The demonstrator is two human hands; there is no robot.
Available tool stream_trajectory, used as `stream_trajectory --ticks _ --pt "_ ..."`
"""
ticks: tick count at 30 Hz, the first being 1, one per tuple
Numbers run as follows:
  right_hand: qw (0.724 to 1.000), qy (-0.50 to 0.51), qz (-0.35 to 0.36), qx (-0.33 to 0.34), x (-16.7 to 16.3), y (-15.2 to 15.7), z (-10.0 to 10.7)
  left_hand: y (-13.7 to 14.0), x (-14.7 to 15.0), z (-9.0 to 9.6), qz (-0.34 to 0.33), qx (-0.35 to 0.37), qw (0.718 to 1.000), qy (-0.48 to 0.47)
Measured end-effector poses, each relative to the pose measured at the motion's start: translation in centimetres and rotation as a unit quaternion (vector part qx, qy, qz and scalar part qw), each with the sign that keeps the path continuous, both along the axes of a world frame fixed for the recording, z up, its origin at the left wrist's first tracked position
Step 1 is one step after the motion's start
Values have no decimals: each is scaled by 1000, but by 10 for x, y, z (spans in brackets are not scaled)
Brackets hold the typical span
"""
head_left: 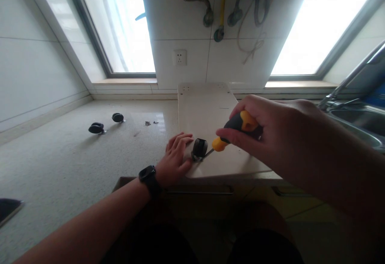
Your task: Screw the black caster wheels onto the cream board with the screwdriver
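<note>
My right hand [252, 123] is closed around the yellow and black handle of a screwdriver [220, 143]. The shaft slants down to the base of a black caster wheel [200, 147], which stands wheel-up near the front left corner of a white board [207, 113]. Exactly where the tip sits is too small to tell. My left hand [177, 157], with a black watch on its wrist, lies on the board's left edge beside the caster. Its fingers are stretched out, and the thumb is close to the caster's base.
Two more caster wheels [96, 128] lie on the speckled countertop [135, 147] at the left, with a small pile of screws [147, 123] nearby. A dark object [10, 210] rests at the far left edge. To the right is a sink [355, 123] with a faucet [351, 75].
</note>
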State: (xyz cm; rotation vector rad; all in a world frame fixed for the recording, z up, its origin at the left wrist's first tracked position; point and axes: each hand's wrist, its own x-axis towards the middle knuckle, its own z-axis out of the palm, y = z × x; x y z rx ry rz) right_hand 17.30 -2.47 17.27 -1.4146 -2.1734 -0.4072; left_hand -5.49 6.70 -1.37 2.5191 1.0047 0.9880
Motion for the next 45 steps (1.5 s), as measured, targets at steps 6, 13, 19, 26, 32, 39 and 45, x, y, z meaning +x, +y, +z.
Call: stream_trajectory --ticks 6,13,19,26,32,39,45 --pt "990 11 131 -46 22 6 -8 -1 0 -1 -2 1 1000 -6" --pt "989 37 107 -98 17 6 -3 -1 3 -3 6 -5 1000 -11" --pt "997 63 27 -29 1 -2 -13 -3 3 -2 10 -18 1000 -3" --pt "999 40 -24 0 -12 -5 -13 -4 3 -2 15 -13 1000 -4" --pt "975 77 147 -151 31 12 -7 -3 2 1 8 -14 1000 11" --pt "972 69 162 -157 23 4 -1 -5 2 4 12 -26 1000 8" --pt "994 65 62 -56 13 -5 -9 -5 3 2 12 -24 1000 1"
